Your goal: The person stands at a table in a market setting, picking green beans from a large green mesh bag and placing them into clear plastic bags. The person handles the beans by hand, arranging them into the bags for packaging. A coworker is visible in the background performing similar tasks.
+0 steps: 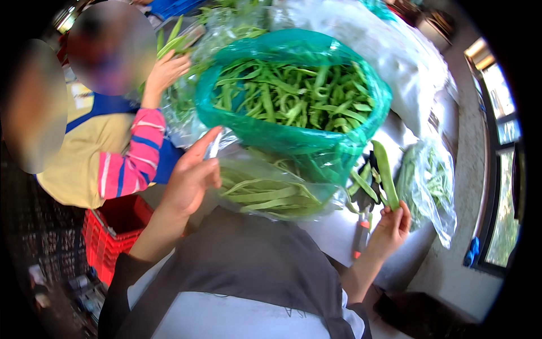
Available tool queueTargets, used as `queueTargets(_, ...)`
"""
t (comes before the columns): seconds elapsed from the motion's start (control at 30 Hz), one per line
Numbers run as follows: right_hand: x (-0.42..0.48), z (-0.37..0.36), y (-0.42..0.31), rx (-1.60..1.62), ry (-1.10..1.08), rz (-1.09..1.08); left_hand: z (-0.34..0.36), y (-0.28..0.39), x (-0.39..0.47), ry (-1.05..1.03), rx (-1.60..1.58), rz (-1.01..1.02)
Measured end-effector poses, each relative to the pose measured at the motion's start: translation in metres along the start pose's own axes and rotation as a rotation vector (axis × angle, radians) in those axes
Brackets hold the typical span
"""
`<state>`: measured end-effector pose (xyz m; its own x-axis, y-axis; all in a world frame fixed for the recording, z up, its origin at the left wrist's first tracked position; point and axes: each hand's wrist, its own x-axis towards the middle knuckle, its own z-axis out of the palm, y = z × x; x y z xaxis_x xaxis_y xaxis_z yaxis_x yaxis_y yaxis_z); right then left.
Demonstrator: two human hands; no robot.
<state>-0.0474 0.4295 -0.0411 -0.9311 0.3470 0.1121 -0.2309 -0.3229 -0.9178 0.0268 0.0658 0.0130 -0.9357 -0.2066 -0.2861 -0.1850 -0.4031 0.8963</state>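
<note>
My left hand point(188, 180) is at the raised left edge of a clear plastic bag point(315, 207), with thumb and forefinger spread around the film. Its other fingers are mostly hidden. Long flat green beans point(271, 197) lie lengthwise inside that bag, close against my apron. Between thumb and fingers, my right hand point(394, 229) grips one broad flat bean point(385, 171) by its lower end. Beyond the clear bag stands a large green plastic bag point(271, 137), its mouth wide and many loose, curled beans point(292, 97) within.
A tool's grey and orange handle point(361, 239) lies on the metal table point(328, 239) beside loose beans point(364, 186). To the right sits another clear bag of beans point(427, 182); behind is a bulky white sack point(360, 29). A co-worker's hand point(167, 74) holds beans at left, above red crates point(116, 229).
</note>
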Motion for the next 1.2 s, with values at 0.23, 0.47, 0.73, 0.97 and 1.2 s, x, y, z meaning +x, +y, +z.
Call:
queueTargets(0.23, -0.035, 0.077, -0.021, -0.863, -0.708, -0.439, -0.004, 0.000, -0.019, 0.037, 0.028, 0.072)
queueTargets(0.47, -0.069, 0.120, 0.059, -0.799, -0.924, -0.189, -0.011, 0.008, -0.031, 0.060, 0.003, 0.093)
queueTargets(0.73, 0.035, 0.014, 0.055, -1.125, -0.242, -0.197, -0.012, 0.001, -0.018, -0.065, -0.035, 0.062)
queueTargets(0.97, 0.055, -0.049, 0.106, -1.445, -0.273, -0.200, -0.016, 0.007, -0.018, -0.120, -0.035, 0.053)
queueTargets(1.2, 0.058, -0.060, 0.124, -1.627, -0.350, -0.261, -0.013, 0.009, -0.021, -0.072, 0.002, 0.033)
